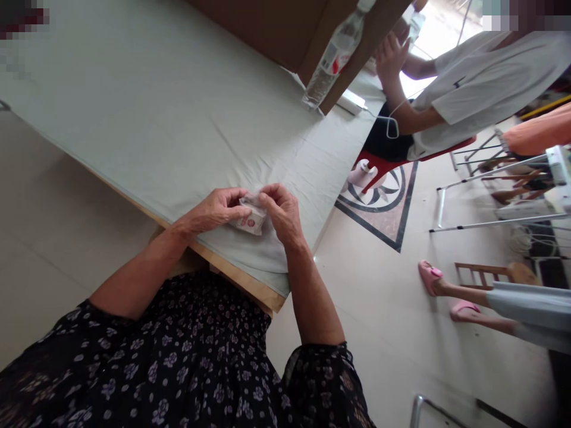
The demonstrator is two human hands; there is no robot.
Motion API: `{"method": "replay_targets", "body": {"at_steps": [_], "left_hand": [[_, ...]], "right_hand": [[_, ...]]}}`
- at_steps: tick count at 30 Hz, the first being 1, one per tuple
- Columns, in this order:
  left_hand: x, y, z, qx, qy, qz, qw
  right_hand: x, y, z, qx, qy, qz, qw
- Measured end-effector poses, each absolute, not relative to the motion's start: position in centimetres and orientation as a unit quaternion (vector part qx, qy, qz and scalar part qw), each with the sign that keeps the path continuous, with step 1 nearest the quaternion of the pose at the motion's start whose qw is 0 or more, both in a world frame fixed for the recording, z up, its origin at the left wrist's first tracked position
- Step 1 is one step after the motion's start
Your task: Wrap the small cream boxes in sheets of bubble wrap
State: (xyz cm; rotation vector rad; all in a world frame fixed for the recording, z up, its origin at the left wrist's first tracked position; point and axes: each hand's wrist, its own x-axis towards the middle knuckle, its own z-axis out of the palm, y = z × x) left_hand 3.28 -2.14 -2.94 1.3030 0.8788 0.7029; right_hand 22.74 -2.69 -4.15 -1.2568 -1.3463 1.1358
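Note:
A small whitish packet with red print (250, 222) is between my hands, low over the cloth-covered table (147, 107) near its front edge. My left hand (218, 208) grips the packet's left side, thumb on top of it. At the packet's upper right, the fingers of my right hand (282, 209) pinch what looks like its clear wrapping (253, 198). What lies inside the packet cannot be made out.
A clear plastic bottle (334, 56) leans by a brown box (267, 27) at the table's far side. Beside it lies a white power strip (352, 102) with a cable. To the right, a person in a white shirt (482, 83) sits on a red stool (379, 169).

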Motion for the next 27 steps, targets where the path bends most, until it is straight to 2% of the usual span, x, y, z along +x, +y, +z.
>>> {"method": "replay_targets", "body": {"at_steps": [4, 8, 13, 16, 20, 27], "left_hand": [[3.1, -1.9, -3.0, 0.599, 0.395, 0.309, 0.625], [3.2, -1.9, -3.1, 0.611, 0.417, 0.318, 0.593], [3.5, -1.9, -3.0, 0.658, 0.465, 0.343, 0.484], [3.6, -1.9, -3.1, 0.672, 0.481, 0.34, 0.448], [3.6, -1.8, -3.2, 0.665, 0.482, 0.349, 0.451], [3.5, -1.7, -3.3, 0.672, 0.471, 0.349, 0.453]], "right_hand": [[22.7, -2.7, -3.7, -0.499, -0.551, 0.494, 0.451], [22.3, -2.5, -3.9, -0.497, -0.535, 0.476, 0.489], [21.6, -3.0, -4.4, -0.509, -0.546, 0.461, 0.48], [21.3, -3.3, -4.8, -0.53, -0.587, 0.38, 0.479], [21.3, -3.6, -5.4, -0.52, -0.647, 0.274, 0.486], [22.2, -4.6, -5.4, -0.502, -0.731, 0.153, 0.436]]}}
